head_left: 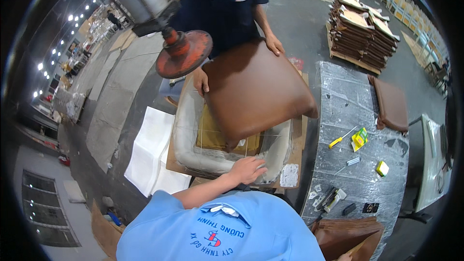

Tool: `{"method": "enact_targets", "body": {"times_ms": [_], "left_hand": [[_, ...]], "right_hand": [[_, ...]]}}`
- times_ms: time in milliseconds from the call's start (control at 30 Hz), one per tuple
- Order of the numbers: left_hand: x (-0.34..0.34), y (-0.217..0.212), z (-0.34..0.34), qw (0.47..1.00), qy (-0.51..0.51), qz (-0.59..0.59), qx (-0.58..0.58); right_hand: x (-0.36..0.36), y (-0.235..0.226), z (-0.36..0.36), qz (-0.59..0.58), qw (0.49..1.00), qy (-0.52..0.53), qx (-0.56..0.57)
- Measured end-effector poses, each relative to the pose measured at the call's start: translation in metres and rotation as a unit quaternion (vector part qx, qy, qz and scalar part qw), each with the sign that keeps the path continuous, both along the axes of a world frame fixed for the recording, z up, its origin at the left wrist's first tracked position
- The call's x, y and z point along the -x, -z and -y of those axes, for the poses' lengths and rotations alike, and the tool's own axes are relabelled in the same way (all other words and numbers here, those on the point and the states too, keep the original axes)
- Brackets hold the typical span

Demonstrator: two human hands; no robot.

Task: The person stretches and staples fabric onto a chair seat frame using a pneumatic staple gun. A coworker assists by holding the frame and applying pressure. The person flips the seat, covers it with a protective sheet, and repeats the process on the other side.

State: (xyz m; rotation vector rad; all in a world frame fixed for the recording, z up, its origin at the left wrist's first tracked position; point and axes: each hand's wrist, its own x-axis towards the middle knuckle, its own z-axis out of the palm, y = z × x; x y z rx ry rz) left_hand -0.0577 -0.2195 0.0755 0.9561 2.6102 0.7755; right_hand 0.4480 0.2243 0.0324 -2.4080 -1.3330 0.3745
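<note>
My left hand (249, 170) lies on the near rim of a padded grey-white mould (186, 147), its fingers stretched out and holding nothing. Above the mould, a co-worker's two hands hold a brown leather-like seat cushion (256, 87), tilted with one corner hanging into the opening. A yellowish block (208, 130) shows inside the mould. At the lower edge of the view, my right hand (345, 257) is mostly cut off. It is at a stack of brown covers (345, 232), where the top cover's tan underside is folded up. Its fingers are hidden.
A round red press disc (186, 55) hangs over the mould's far left. White foam sheets (152, 150) lie to the left. On the right, a plastic-covered table (333, 111) bears a yellow screwdriver (340, 137), a brown cushion (390, 104) and small tools. Stacked cushions (360, 31) stand behind.
</note>
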Motion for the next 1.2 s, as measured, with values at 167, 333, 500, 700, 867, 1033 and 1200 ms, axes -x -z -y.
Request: {"method": "enact_targets", "body": {"times_ms": [167,333,500,700,867,1033,1200], "left_hand": [[0.011,-0.025,-0.039,0.978,-0.028,-0.069,0.193],[0.000,-0.036,-0.056,0.994,-0.057,0.038,0.083],[-0.023,-0.008,-0.049,0.994,-0.011,0.056,0.094],[-0.038,0.019,-0.016,1.000,0.010,0.000,0.024],[-0.037,0.021,0.011,0.999,0.048,-0.020,-0.002],[-0.036,0.020,0.047,0.992,0.120,0.010,0.032],[-0.050,0.018,0.076,0.994,0.105,-0.013,0.015]], "right_hand": [[0.017,-0.040,-0.001,-0.009,0.998,-0.024,-0.061],[0.021,-0.080,0.005,-0.021,0.991,-0.046,-0.122],[0.011,-0.123,0.012,-0.023,0.980,-0.066,-0.188],[-0.021,-0.181,0.022,-0.044,0.955,-0.102,-0.274],[-0.026,-0.221,0.028,-0.066,0.916,-0.177,-0.353],[0.007,-0.228,0.038,-0.167,0.911,-0.189,-0.325],[0.057,-0.243,0.038,-0.178,0.877,-0.302,-0.328]]}}
